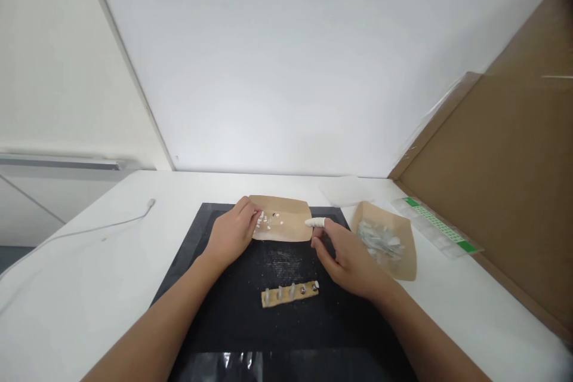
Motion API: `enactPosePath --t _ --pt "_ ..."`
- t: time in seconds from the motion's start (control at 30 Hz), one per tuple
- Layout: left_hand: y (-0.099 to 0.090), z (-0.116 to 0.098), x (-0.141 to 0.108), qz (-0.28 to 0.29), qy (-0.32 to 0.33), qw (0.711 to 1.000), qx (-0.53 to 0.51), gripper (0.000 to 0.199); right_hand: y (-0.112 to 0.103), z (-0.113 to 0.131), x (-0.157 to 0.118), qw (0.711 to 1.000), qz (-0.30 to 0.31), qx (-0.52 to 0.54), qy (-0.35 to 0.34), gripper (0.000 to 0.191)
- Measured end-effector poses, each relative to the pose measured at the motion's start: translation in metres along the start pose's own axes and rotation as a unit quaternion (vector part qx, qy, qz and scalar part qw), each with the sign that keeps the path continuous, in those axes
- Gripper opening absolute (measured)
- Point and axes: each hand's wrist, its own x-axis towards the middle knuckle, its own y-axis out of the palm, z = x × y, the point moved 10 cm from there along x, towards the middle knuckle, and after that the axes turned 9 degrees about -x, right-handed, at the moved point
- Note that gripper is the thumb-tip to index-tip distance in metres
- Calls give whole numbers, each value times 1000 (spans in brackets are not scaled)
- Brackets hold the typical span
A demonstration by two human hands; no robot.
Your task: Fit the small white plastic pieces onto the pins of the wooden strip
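Observation:
My left hand (233, 231) is at the left end of a shallow tan paper tray (293, 231). Its fingers are closed together beside small white pieces (264, 219) scattered in the tray; whether they pinch one or the tray's edge is hidden. My right hand (347, 253) is at the tray's right end. A white finger cot (315, 222) covers its outstretched index finger, the thumb sits apart below, and no held thing shows. Nearer me lies a cardboard strip (286, 294) bearing a row of small upright clear pieces and shiny round metal bits.
Under the tray is a black mat (233, 319) on the white table (85, 262). Right of my right hand, a second tan tray (405, 250) holds a heap of clear pieces. Beyond it lies a clear plastic strip with green markings (439, 227). A cable (111, 227) crosses the left side.

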Motion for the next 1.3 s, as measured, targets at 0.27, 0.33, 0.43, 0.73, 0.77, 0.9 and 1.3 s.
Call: enactPosePath --t 0.27,0.33,0.43,0.73,0.77,0.9,1.3 --pt "2 -1 -1 14 24 1000 -12 19 0 -3 0 1000 1 24 18 11" --pt "2 -1 0 15 24 999 -16 18 0 -4 0 999 1 27 23 11" --pt "1 -1 0 14 25 999 -18 15 1 -4 0 999 7 24 28 12" --pt "-13 -11 0 1 61 998 -5 22 0 -4 0 999 16 26 36 12" --pt "-14 -13 0 6 70 997 -6 24 0 -4 0 999 14 28 37 12" --pt "-11 -27 -3 63 131 989 -20 22 -1 -4 0 999 6 20 31 12" --pt "7 -44 -12 148 215 964 -50 17 -7 6 0 994 -49 -74 -71 43"
